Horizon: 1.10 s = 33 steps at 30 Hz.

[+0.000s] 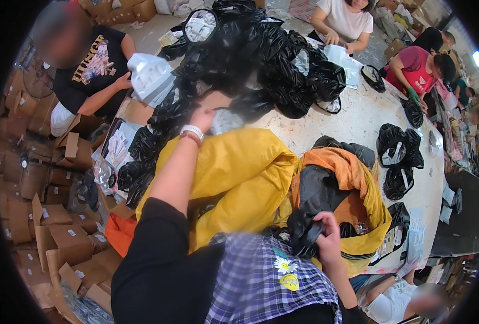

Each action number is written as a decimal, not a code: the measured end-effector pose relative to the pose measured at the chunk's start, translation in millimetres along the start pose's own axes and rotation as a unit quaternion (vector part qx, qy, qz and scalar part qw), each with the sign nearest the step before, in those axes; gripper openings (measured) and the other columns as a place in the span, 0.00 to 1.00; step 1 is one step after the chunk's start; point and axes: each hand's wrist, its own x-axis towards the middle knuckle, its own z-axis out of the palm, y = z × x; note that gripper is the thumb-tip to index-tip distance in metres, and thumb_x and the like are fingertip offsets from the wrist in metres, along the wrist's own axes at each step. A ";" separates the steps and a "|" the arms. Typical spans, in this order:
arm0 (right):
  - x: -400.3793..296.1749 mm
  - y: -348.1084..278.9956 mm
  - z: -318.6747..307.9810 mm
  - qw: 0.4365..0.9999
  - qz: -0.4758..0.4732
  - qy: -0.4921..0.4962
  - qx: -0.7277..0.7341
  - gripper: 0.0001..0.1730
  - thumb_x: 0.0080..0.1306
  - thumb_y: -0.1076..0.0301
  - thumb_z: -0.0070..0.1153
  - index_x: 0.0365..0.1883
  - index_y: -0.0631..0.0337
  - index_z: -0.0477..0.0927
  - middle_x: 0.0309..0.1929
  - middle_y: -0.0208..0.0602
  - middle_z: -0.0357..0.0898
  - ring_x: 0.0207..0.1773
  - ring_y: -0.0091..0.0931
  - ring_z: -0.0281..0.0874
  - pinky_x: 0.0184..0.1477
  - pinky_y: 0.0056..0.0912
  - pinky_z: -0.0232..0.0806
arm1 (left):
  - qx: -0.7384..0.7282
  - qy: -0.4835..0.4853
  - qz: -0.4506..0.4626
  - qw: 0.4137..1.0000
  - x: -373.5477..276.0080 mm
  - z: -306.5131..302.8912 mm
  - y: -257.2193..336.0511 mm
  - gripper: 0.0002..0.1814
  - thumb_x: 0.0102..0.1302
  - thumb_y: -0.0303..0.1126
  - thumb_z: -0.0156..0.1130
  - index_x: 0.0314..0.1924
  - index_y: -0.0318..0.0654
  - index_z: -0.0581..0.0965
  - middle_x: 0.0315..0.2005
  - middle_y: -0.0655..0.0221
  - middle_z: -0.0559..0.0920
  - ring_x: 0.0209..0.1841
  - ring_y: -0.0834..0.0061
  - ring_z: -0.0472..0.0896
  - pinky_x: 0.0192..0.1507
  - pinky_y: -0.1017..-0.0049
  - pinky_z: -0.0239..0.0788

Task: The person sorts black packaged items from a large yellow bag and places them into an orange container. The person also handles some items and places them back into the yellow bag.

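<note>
My left hand (203,118) is stretched out over the table, with a wristwatch on its wrist. Right beside its fingers is a blurred bundle with pale contents (226,120); whether the fingers grip it cannot be made out. Close to my body, my right hand (329,239) holds a crumpled black plastic bag (303,233). Between my arms lies a large yellow woven sack (231,162). An open orange and yellow sack (344,166) sits just beyond my right hand, with dark bags partly visible inside.
Black plastic bags (280,77) are heaped across the far side of the worktable (288,129). More black bags (393,152) lie at the right. A co-worker at left holds white packets (150,79); other people stand around the table. Cardboard boxes (69,239) fill the left floor.
</note>
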 end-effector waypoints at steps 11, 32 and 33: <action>-1.7 -3.6 11.5 0.953 0.035 -0.301 -0.004 0.23 0.57 0.79 0.65 0.52 0.63 0.78 0.59 0.40 0.73 0.63 0.28 0.70 0.67 0.31 0.59 | 0.160 0.205 -0.031 0.965 -38.8 54.4 20.6 0.18 0.52 0.37 0.79 0.41 0.39 0.83 0.45 0.56 0.81 0.51 0.55 0.80 0.57 0.63 0.72; 14.4 -79.3 41.0 0.885 -0.169 -0.113 -0.418 0.22 0.54 0.67 0.66 0.48 0.61 0.81 0.44 0.41 0.84 0.50 0.36 0.83 0.52 0.35 0.74 | -0.071 -0.211 0.619 0.753 -340.0 -5.0 335.2 0.21 0.51 0.15 0.62 0.46 0.38 0.83 0.26 0.66 0.74 0.28 0.63 0.71 0.32 0.68 0.65; 17.7 -68.4 37.1 0.950 -0.209 -0.090 -0.213 0.22 0.54 0.69 0.67 0.48 0.61 0.81 0.43 0.40 0.85 0.48 0.31 0.82 0.52 0.35 0.74 | -0.040 -0.203 0.673 0.710 -351.5 -3.8 338.0 0.20 0.51 0.15 0.64 0.45 0.39 0.83 0.25 0.67 0.71 0.27 0.62 0.70 0.31 0.67 0.65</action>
